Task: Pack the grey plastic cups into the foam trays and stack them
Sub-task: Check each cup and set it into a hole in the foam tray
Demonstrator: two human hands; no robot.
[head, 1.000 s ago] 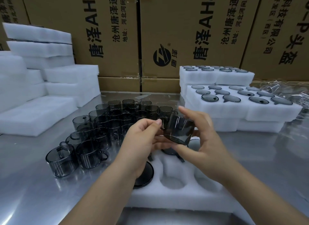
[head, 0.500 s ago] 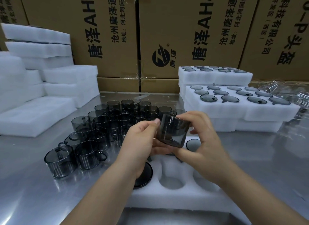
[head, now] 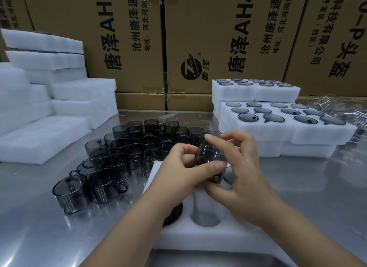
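My left hand and my right hand hold one grey plastic cup between them, tilted, above a white foam tray. The left thumb lies across the cup's side; the right fingers curl round its far side. The tray has round pockets: one open pocket near me, and a dark cup seated in the pocket under my left wrist. Several loose grey cups with handles stand in a cluster on the steel table to the left.
Packed foam trays are stacked at the right, with clear plastic wrap beyond. Blank foam trays are piled at the left. Cardboard boxes wall the back. The steel table's edge is near me.
The cup has come down and nearer to me, closer to the tray. My left thumb now lies across its side and my right fingers have lifted over its top.
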